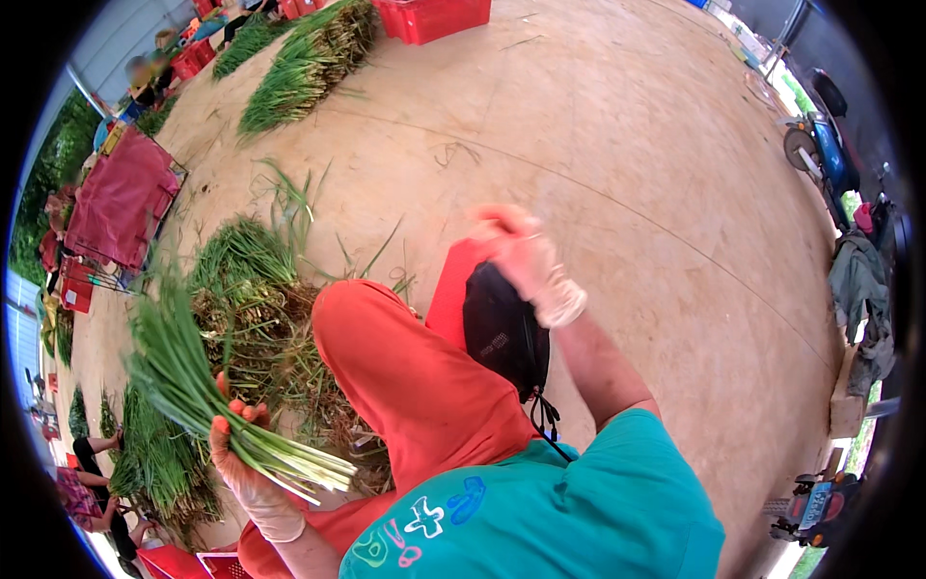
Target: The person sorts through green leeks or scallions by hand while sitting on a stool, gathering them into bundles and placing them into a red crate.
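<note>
My left hand (256,487), in a thin pale glove with orange-stained fingertips, is closed around a bunch of green onions (188,372). Their white ends point right, toward my lap, and the green leaves fan out to the upper left. My right hand (526,261), also gloved, is raised over a black drawstring bag (497,323) and a flat red object (447,289) beyond my knee. Motion smears its fingers, so whether they hold anything is unclear. Beside my left knee lies a loose heap of green onions (241,261) with dry, straw-like trimmings (318,386).
More green onion piles lie at the far left (309,68) and lower left (159,454). A red crate (434,14) stands at the back, a maroon cloth-covered frame (121,198) at left. People sit along the left edge. A blue motorbike (830,150) stands at right.
</note>
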A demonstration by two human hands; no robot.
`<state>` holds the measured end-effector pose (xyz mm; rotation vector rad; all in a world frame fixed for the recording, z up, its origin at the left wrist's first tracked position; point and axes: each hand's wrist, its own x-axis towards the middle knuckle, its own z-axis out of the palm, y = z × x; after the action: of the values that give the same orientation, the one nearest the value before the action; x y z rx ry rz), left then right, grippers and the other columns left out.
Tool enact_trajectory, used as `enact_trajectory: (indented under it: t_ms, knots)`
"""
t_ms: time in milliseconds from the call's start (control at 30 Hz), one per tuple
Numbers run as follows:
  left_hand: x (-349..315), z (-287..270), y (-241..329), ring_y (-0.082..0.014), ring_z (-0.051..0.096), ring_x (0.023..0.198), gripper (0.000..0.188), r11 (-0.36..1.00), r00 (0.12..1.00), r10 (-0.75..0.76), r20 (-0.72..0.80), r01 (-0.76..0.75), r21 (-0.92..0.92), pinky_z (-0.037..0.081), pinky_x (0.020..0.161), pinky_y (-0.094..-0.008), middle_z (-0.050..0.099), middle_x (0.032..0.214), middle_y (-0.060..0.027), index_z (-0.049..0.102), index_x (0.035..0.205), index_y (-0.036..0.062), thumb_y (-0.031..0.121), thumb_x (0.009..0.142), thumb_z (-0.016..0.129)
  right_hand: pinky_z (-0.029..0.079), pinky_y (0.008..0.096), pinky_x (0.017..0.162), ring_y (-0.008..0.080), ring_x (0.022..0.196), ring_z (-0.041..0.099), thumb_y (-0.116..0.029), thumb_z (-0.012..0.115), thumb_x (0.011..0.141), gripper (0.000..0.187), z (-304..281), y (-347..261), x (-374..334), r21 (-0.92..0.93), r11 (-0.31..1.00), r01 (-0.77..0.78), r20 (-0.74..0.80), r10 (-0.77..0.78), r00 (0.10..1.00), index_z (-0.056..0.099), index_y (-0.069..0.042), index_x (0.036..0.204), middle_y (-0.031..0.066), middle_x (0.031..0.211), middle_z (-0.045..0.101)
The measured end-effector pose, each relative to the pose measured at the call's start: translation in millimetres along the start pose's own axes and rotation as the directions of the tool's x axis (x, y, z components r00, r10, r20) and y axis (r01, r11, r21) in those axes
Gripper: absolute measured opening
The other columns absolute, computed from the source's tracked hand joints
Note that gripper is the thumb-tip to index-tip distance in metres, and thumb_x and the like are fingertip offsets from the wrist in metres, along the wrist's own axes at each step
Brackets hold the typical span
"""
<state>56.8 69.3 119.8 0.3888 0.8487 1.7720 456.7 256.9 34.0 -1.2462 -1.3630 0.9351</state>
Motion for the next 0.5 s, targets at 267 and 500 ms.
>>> enact_trajectory:
  t_ms: [267, 500]
  knots:
    - [-3, -16, 19, -0.019, 0.057, 0.087, 0.06, 0.997, 0.996, 0.079, -0.031, -0.08, -0.01, 0.048, 0.093, -0.0344, 0.061, 0.102, -0.0093, 0.039, 0.15, -0.0018, 0.013, 0.097, 0.064, 0.042, 0.0319, 0.045, 0.0176, 0.05, 0.051, -0.04, 0.06, 0.095, 0.033, -102, 223, -70, 0.536, 0.497, -0.682, 0.022, 0.8, 0.6, 0.065, -0.008, 0.096, 0.0032, 0.069, 0.059]
    - [4, -32, 36, -0.0233, 0.061, 0.093, 0.06, 1.0, 0.997, -0.013, 0.08, 0.014, -0.014, 0.051, 0.096, -0.0395, 0.066, 0.106, -0.012, 0.037, 0.153, 0.0026, 0.013, 0.099, 0.061, 0.055, 0.0489, 0.085, 0.0303, 0.091, 0.069, -0.054, 0.042, 0.103, 0.053, -49, 231, -77, 0.789, 0.336, -0.514, 0.077, 0.777, 0.625, 0.066, -0.007, 0.11, 0.012, 0.102, 0.073]
